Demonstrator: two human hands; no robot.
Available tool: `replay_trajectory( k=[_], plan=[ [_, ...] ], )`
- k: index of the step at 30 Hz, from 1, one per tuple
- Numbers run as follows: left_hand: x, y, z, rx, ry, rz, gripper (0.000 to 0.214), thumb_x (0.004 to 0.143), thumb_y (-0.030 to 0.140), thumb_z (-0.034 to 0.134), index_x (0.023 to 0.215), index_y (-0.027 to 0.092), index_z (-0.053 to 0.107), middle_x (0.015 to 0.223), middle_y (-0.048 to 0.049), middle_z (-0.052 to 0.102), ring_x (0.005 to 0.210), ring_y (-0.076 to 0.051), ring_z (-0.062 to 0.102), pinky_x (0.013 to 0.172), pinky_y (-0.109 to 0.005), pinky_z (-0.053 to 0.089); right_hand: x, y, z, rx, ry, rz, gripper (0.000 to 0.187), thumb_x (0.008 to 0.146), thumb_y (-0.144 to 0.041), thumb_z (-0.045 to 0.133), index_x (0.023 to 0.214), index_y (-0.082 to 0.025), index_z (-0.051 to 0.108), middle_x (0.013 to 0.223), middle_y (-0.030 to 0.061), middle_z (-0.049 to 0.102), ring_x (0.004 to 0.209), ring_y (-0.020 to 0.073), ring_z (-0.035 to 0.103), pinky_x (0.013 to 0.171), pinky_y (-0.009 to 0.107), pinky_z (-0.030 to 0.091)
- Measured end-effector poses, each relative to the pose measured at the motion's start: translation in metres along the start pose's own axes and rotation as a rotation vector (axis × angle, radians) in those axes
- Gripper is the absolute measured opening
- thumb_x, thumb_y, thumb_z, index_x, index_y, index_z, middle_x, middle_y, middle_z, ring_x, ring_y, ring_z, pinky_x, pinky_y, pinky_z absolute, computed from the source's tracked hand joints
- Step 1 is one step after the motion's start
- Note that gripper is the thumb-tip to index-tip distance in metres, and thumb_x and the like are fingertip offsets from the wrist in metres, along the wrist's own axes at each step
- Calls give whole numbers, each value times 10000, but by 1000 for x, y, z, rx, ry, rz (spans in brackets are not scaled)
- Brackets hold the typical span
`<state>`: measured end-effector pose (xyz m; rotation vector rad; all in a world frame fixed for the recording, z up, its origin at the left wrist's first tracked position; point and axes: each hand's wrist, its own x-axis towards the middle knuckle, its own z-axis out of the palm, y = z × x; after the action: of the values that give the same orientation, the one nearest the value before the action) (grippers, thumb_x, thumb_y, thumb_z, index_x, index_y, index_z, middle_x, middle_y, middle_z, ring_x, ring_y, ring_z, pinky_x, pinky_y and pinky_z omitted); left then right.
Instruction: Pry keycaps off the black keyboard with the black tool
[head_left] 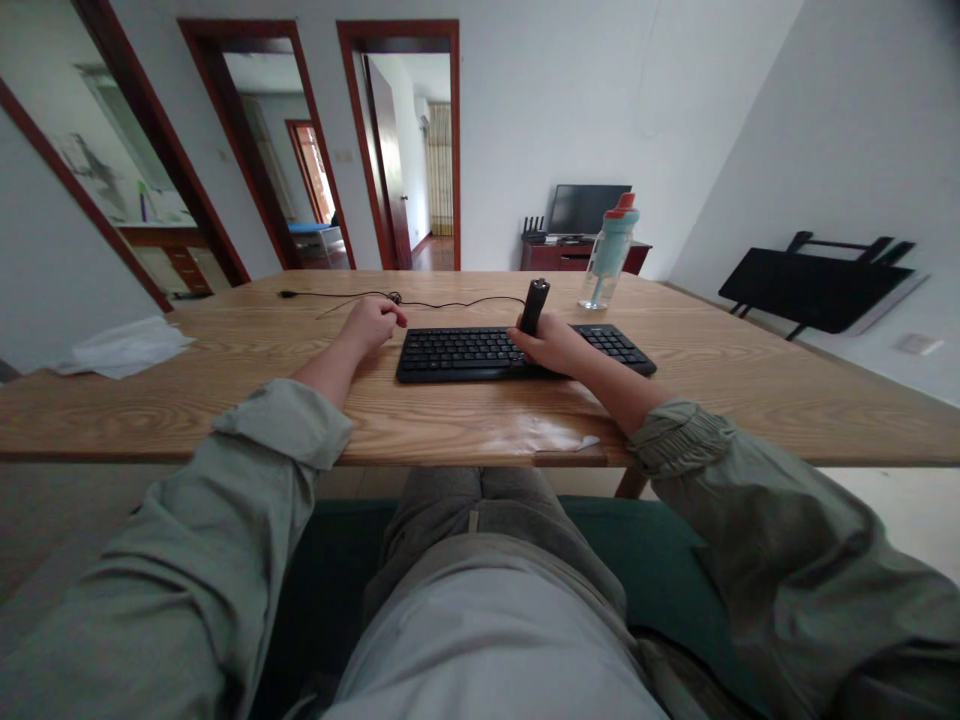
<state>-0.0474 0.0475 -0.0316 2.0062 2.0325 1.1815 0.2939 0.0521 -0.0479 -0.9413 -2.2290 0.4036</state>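
A black keyboard (472,352) lies flat on the wooden table in front of me. My right hand (553,343) is closed around a black stick-like handle (535,306) that stands nearly upright above the keyboard's right half. The handle's upper end looks shiny; its lower end is hidden by my fingers and too small to make out. To the left of the keyboard, my left hand (373,325) rests by the table surface with its fingers loosely curled, and nothing shows in them. A thin black cable (465,303) runs behind the keyboard and past my left hand.
A clear bottle (607,262) with a red and teal top stands behind the keyboard at the right. White paper or cloth (124,347) lies at the table's left end. The near table edge (450,458) runs just before my lap. A folded black table (817,290) leans against the right wall.
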Motion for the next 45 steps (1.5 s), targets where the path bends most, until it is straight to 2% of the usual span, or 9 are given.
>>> replay_trajectory(
  k=[6, 15, 20, 24, 30, 34, 38, 41, 45],
  plan=[
    [-1, -2, -1, 14, -19, 24, 335, 680, 148, 482, 821, 143, 786, 594, -28, 630, 563, -144, 576, 583, -253, 413, -11, 2, -2, 40, 14, -31, 302, 918, -420, 508, 706, -206, 517, 651, 36, 594, 638, 180, 518, 656, 327, 395],
    [-4, -1, -3, -19, -9, 35, 318, 675, 149, 477, 791, 138, 773, 572, -20, 603, 532, -128, 525, 539, -245, 368, -26, 2, -2, -22, 83, -119, 269, 938, -430, 501, 783, -215, 544, 686, 35, 585, 688, 206, 526, 701, 351, 407],
    [-4, 5, -4, -13, 1, 19, 311, 675, 146, 484, 788, 146, 774, 551, -16, 594, 513, -123, 505, 548, -243, 378, -19, 5, -1, -18, 79, -109, 265, 926, -431, 514, 779, -213, 547, 687, 36, 599, 713, 214, 542, 729, 349, 420],
    [-2, 6, -2, -21, -6, 0, 299, 678, 140, 489, 782, 144, 770, 548, -19, 595, 523, -126, 521, 561, -235, 395, -5, 6, -1, 8, 21, -50, 283, 925, -412, 498, 730, -207, 517, 666, 31, 598, 655, 189, 524, 694, 335, 410],
    [-5, 13, -2, -10, -4, 17, 314, 675, 142, 479, 787, 142, 772, 571, -26, 615, 526, -122, 519, 553, -230, 393, 7, 2, -3, -90, -20, -32, 226, 902, -390, 525, 771, -205, 525, 698, 44, 592, 681, 195, 509, 702, 325, 402],
    [-9, 17, -4, 14, -7, 10, 317, 677, 150, 478, 793, 140, 773, 572, -21, 614, 510, -119, 506, 545, -231, 393, 5, -3, 0, -161, -21, -109, 218, 907, -387, 502, 794, -202, 521, 735, 53, 578, 703, 198, 499, 700, 327, 395],
    [-8, 15, -4, 3, -12, 21, 314, 668, 148, 478, 781, 149, 771, 548, -16, 601, 519, -124, 523, 548, -229, 397, -2, -1, 0, -86, 18, -169, 226, 910, -403, 498, 822, -197, 527, 761, 48, 582, 731, 198, 510, 717, 332, 411],
    [-7, 12, -4, -20, -24, 25, 309, 667, 143, 476, 775, 147, 766, 546, -15, 598, 512, -121, 512, 552, -229, 401, -6, 8, -3, 36, 34, -97, 274, 925, -432, 485, 781, -201, 521, 711, 28, 583, 699, 182, 512, 709, 323, 427],
    [-7, 11, -4, -29, -13, 22, 299, 673, 137, 490, 770, 153, 772, 551, -21, 608, 506, -124, 504, 549, -234, 404, -7, 18, -6, 92, 22, -5, 334, 928, -436, 500, 694, -198, 517, 632, 12, 568, 633, 160, 516, 677, 311, 438]
  ],
)
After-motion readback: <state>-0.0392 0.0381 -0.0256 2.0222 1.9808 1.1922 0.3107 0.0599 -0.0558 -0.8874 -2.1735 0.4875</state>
